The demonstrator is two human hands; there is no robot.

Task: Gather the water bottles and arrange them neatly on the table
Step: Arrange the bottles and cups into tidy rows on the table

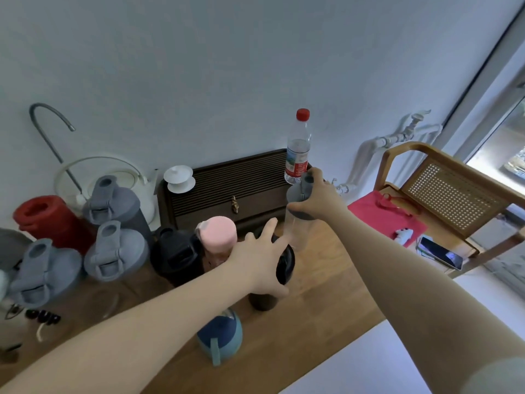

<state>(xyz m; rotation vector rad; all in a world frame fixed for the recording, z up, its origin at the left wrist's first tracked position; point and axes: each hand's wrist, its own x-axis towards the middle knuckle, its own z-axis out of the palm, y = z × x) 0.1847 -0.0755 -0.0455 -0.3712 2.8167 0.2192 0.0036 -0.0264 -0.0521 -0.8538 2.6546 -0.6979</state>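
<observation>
Many bottles stand on the wooden table (321, 302). My right hand (318, 200) grips the grey lid of a clear bottle (298, 231) near the table's right side. My left hand (261, 260) rests over the top of a dark brown bottle (272, 291), fingers spread forward. Beside it stand a pink-lidded bottle (218, 234) and a black bottle (176, 254). Three grey-lidded bottles (113, 251) cluster at the left, with a red one (48, 220) behind. A blue bottle (221, 336) sits near the front edge. A plastic bottle with a red cap (298, 149) stands on the tea tray.
A dark wooden tea tray (227, 189) with a white lidded cup (180, 179) lies against the wall. A white kettle (125, 183) and curved spout stand at back left. A rattan chair (443, 194) to the right holds a red bag and a phone (440, 253).
</observation>
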